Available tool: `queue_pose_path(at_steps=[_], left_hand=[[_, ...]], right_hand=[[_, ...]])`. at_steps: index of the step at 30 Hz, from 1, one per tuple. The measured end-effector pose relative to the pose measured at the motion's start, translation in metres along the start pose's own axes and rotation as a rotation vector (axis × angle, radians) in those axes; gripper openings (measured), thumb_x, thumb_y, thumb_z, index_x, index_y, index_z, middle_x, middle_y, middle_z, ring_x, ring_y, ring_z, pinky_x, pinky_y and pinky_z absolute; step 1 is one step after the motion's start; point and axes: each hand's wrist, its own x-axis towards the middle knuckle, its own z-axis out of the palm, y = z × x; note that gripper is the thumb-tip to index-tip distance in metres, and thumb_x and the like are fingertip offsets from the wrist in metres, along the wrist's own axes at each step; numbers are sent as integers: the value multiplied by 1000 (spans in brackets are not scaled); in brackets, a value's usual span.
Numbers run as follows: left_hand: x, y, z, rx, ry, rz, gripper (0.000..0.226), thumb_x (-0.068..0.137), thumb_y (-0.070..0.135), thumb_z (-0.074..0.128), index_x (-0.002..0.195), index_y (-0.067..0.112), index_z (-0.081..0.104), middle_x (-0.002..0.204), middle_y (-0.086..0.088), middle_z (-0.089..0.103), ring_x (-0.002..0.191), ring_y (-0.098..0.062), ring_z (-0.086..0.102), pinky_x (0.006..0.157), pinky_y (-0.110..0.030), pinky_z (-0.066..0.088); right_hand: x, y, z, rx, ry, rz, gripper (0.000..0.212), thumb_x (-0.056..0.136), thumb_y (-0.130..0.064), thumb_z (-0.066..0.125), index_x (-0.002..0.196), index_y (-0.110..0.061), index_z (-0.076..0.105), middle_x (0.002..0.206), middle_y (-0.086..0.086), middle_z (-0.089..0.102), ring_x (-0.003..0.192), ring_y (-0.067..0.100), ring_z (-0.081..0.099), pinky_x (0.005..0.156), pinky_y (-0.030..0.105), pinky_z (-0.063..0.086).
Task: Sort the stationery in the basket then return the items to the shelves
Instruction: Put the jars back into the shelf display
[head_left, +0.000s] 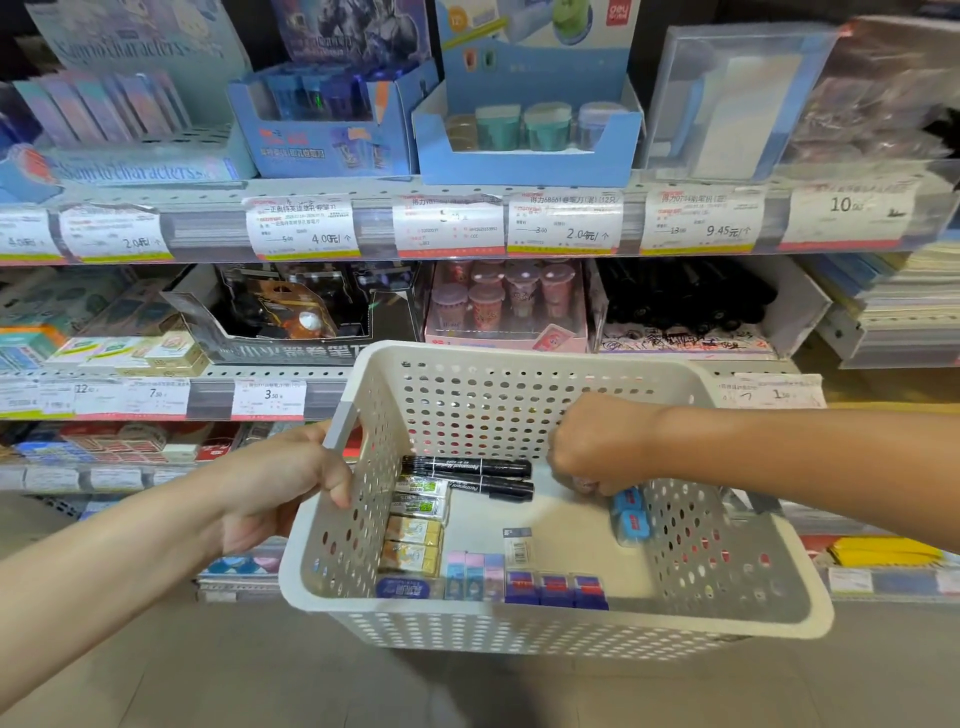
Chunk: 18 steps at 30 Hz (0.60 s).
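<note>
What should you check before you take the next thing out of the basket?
1. White perforated plastic basket held steady: ok, left hand grips its handle.
2. Right hand inside basket: ok.
3. Its grip on the light blue erasers: cannot tell, fingers hidden.
4. Two black permanent markers lie together: ok.
5. Matching black markers box on shelf: ok, in view.

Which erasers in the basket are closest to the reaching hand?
The two light-blue erasers by the basket's right wall, just below the right hand; the others sit along the left and near sides.
</note>
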Motion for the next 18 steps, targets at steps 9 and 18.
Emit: queue_pose_path(at_steps=[9, 18], left_hand=[[-8, 0, 3, -28, -21, 7, 61, 46, -4, 49, 102, 14, 65, 83, -25, 61, 68, -34, 60, 49, -34, 56], [-10, 0, 3, -40, 2, 8, 61, 45, -4, 49, 101, 14, 66, 82, -25, 61, 66, -34, 60, 46, -34, 55]], right_hand=[[7, 0, 2, -145, -40, 51, 12, 86, -6, 52, 88, -14, 61, 81, 5, 55, 74, 24, 48, 61, 28, 38], [-10, 5, -5, 252, 191, 170, 41, 81, -54, 54, 92, -15, 55, 86, -1, 54, 73, 23, 57, 58, 31, 47]])
